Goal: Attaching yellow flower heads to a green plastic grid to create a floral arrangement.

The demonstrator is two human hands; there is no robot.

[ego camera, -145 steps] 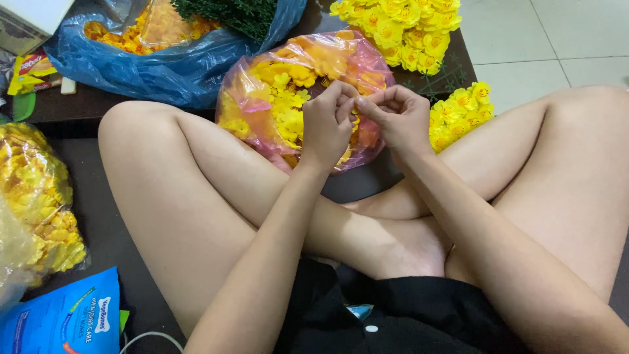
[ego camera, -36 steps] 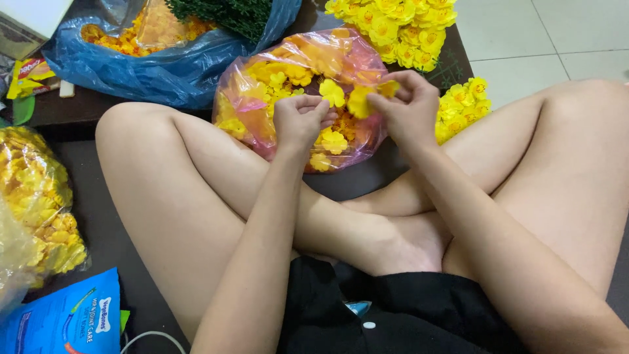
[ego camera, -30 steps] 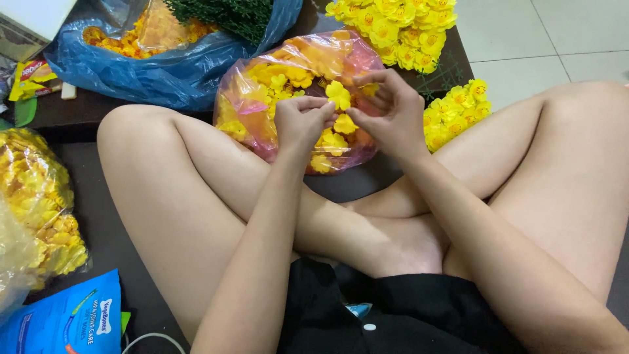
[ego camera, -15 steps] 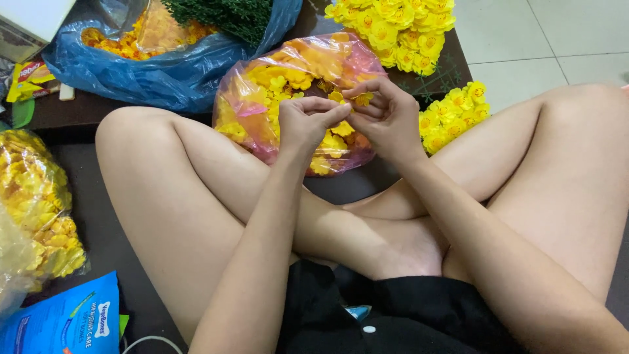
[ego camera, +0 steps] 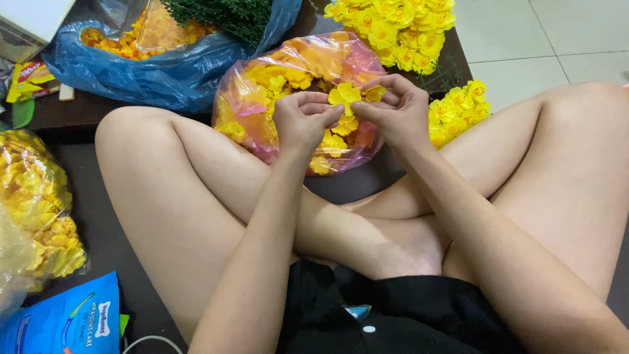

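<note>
Dark mat [ego camera: 98,216], pink bag [ego camera: 262,98], blue packet [ego camera: 59,321]

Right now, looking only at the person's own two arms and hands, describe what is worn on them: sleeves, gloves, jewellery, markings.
Both arms are bare along all that shows, with no sleeve in view. The left hand and right hand wear no gloves. No ring, watch, bracelet or marking shows on either wrist or on the fingers in view. Fingernails look short and unpainted, as far as they show.
</note>
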